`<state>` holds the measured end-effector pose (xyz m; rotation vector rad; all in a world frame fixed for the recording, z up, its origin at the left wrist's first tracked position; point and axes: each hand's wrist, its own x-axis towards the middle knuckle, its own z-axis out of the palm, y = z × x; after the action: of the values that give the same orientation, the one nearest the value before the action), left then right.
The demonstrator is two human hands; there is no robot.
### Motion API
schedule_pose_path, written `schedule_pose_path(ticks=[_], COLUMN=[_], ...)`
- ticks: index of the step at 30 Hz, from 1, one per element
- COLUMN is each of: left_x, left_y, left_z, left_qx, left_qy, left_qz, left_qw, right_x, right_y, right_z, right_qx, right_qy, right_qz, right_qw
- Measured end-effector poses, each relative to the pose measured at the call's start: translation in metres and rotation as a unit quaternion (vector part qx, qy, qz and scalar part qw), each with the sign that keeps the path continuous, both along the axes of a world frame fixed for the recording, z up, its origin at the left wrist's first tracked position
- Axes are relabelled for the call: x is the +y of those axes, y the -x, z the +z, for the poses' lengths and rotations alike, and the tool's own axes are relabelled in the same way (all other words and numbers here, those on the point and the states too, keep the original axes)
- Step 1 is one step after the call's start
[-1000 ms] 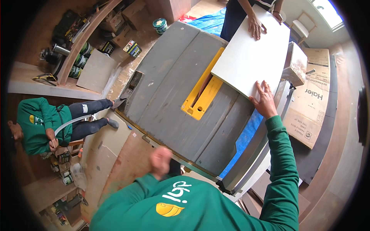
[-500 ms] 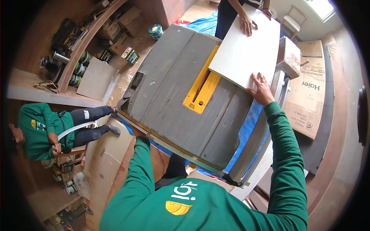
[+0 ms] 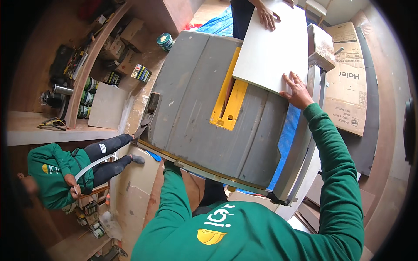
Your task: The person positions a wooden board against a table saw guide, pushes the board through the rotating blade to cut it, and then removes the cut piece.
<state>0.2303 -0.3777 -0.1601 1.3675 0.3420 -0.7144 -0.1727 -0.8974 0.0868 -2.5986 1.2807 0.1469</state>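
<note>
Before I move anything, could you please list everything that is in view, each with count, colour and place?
White board: one, white, on the table's far right part
Grey table: one, grey, centre
Slotted plate: one, yellow, in the table top
Stained box: one, whitish-brown, right of the board
Cardboard sheet: one, brown, right
Sheeting: several patches, blue, beyond and beneath the table
Lidded tub: one, teal, upper left
Cardboard boxes: several, brown, upper left
Co-worker: one, green top, left
Other co-worker's hand: at least one, bare, on the board
Small clutter: uncountable, mixed, left
Right grip: one, bare, on the board's near corner
Left grip: hidden at the table's near edge
Sleeves: two, green, below
</note>
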Motion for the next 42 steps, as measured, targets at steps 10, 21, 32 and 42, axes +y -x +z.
schedule_pose_path(ticks=[10, 21, 32, 42], left_x=[0.199, 0.167, 0.171, 0.35], left_y=[0.076, 0.037, 0.091, 0.161], left_z=[-0.044, -0.018, 0.056, 0.049], left_qx=[-0.189, -0.119, -0.095, -0.027], left_qy=[-0.298, -0.368, -0.337, -0.384], left_qz=[-0.789, -0.55, -0.563, -0.455], left_qw=[0.502, 0.74, 0.749, 0.803], right_x=[-0.001, -0.006, -0.008, -0.031], right_y=[-0.009, -0.003, 0.01, -0.037], right_z=[-0.005, -0.01, -0.014, -0.044], right_qx=[-0.002, -0.027, -0.007, -0.023], right_qy=[-0.007, -0.006, -0.003, -0.027], right_qz=[0.004, 0.011, 0.02, 0.067], right_qw=[1.0, 1.0, 1.0, 0.997])
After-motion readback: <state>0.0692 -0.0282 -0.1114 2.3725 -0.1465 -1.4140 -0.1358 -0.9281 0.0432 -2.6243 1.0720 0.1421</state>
